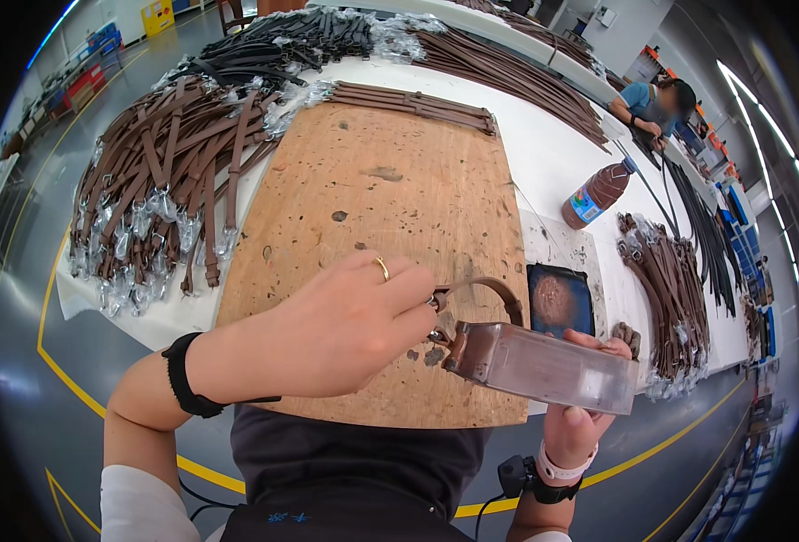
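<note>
My left hand (345, 316), with a ring on one finger, is closed on the metal-buckled end of a brown strap (494, 286). The strap arcs to the right, towards a clear plastic block (544, 361), which has a brown stain along its left end. Around the block's right end my right hand (589, 388) is closed, its fingers behind and thumb at the near side. Both hands are over the near part of a worn wooden board (381, 208). My left fingers hide the part of the buckle they grip.
A heap of brown straps (169, 172) in clear wrap lies at left, black straps (300, 41) beyond. Several straps (408, 107) cross the board's far edge. A bottle (598, 192), dark stained pad (560, 300) and more straps (666, 298) are at right. Another person (657, 104) works far right.
</note>
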The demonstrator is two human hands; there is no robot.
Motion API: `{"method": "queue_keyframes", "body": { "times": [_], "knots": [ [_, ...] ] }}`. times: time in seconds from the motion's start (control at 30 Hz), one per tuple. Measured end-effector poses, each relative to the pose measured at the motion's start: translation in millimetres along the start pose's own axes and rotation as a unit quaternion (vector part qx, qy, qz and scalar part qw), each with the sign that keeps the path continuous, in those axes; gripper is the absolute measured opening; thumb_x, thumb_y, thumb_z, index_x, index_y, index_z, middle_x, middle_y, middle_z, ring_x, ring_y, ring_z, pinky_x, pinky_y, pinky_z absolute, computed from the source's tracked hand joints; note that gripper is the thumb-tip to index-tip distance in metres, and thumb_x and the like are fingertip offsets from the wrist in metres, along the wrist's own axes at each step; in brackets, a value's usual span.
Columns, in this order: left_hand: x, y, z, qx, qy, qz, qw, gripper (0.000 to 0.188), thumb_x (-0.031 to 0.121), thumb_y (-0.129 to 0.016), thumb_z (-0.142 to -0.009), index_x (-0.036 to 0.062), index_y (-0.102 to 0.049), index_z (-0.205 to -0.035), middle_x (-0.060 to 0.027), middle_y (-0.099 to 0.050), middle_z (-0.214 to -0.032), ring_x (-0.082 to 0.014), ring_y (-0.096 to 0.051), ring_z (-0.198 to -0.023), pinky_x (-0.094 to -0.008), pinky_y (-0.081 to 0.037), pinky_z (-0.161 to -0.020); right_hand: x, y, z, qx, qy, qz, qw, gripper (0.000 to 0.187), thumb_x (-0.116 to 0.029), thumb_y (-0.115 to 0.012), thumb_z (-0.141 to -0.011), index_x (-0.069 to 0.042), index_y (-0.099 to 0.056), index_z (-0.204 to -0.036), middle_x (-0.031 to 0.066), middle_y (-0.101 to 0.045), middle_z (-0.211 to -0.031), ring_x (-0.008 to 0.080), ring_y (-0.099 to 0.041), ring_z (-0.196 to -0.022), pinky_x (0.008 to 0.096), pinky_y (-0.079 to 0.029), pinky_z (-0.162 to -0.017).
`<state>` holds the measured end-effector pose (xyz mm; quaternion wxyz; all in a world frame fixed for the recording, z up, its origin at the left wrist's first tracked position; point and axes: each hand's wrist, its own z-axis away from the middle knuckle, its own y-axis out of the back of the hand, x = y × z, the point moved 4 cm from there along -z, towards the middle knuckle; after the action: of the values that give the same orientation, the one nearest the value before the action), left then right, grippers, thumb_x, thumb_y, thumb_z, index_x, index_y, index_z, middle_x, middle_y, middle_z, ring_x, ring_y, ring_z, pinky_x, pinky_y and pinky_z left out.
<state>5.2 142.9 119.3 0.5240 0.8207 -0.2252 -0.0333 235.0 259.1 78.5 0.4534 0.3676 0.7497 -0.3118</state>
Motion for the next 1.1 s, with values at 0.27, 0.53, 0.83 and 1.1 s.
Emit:
{"method": "queue_keyframes", "body": {
  "times": [0.27,0.53,0.83,1.1],
  "knots": [
    [0.4,-1.8,-0.3,0.000,-0.014,0.012,1.000,0.017,0.005,-0.064,-0.071,0.0038,-0.055,-0.086,-0.0090,-0.044,-0.082,-0.0261,-0.048,-0.076,-0.0357,-0.040,-0.067,2.4,-4.3,-3.7,-0.011,0.002,-0.026,1.000,0.083,-0.034,-0.085,-0.068,-0.007,-0.036,-0.129,0.0198,-0.056,-0.121,0.0293,-0.055,-0.117,0.0518,-0.043,-0.103],
    [1.3,-2.8,-1.3,0.008,-0.019,0.027,0.999,0.018,0.004,-0.064,-0.071,0.0029,-0.055,-0.086,-0.0093,-0.045,-0.084,-0.0263,-0.049,-0.077,-0.0362,-0.041,-0.070,-0.1,-4.2,-3.5,-0.020,0.013,-0.025,0.999,0.084,-0.035,-0.085,-0.067,-0.007,-0.036,-0.128,0.0191,-0.056,-0.121,0.0290,-0.055,-0.117,0.0512,-0.043,-0.103],
    [-0.9,-2.0,0.9,0.004,-0.005,0.047,0.999,0.018,0.003,-0.064,-0.072,0.0027,-0.057,-0.089,-0.0100,-0.047,-0.086,-0.0275,-0.050,-0.078,-0.0367,-0.041,-0.069,-2.1,3.7,1.1,-0.004,0.003,0.003,1.000,0.083,-0.035,-0.085,-0.067,-0.006,-0.036,-0.129,0.0185,-0.056,-0.119,0.0294,-0.055,-0.116,0.0520,-0.043,-0.102],
    [-8.6,0.8,3.7,0.017,0.014,0.073,0.997,0.021,0.004,-0.066,-0.074,0.0040,-0.060,-0.094,-0.0102,-0.048,-0.088,-0.0293,-0.049,-0.080,-0.0384,-0.040,-0.071,-2.0,28.5,-3.7,0.017,0.031,-0.038,0.999,0.081,-0.035,-0.081,-0.071,-0.004,-0.036,-0.131,0.0176,-0.055,-0.121,0.0291,-0.053,-0.118,0.0449,-0.042,-0.104]
  ]
}}
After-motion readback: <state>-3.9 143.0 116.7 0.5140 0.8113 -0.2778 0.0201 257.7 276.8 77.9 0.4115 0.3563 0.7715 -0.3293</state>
